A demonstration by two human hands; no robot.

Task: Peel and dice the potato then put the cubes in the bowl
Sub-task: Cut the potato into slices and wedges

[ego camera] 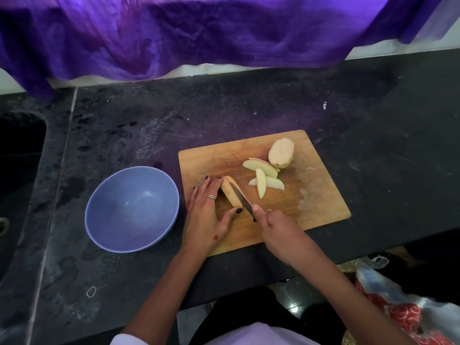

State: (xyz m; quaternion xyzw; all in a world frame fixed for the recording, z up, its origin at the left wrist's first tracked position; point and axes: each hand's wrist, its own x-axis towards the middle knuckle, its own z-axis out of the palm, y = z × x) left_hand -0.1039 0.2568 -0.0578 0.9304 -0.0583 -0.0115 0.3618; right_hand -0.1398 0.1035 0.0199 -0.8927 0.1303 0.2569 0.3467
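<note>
We cannot see the knife's handle, which is buried in the right hand (270, 220); only the blade of the knife (241, 195) shows. The far left edge holds a dark sink (20, 150), cut off by the frame, and whether the potato piece under the blade has skin on its hidden side we cannot tell.

Our left hand (209, 215) lies on the wooden cutting board (311, 190), fingers fairly straight and pressed against the left side of the potato piece (230, 194), thumb touching its near end. Our right hand is curled tight round the knife, forefinger near the blade, which rests along the piece's top.

The piece is pale and elongated. Several cut wedges (263, 178) lie mid-board, some overlapping, and a potato half (281, 155) sits beyond them, cut face showing. The blue bowl (132, 207) stands just left of the board on the dark counter (249, 105).
</note>
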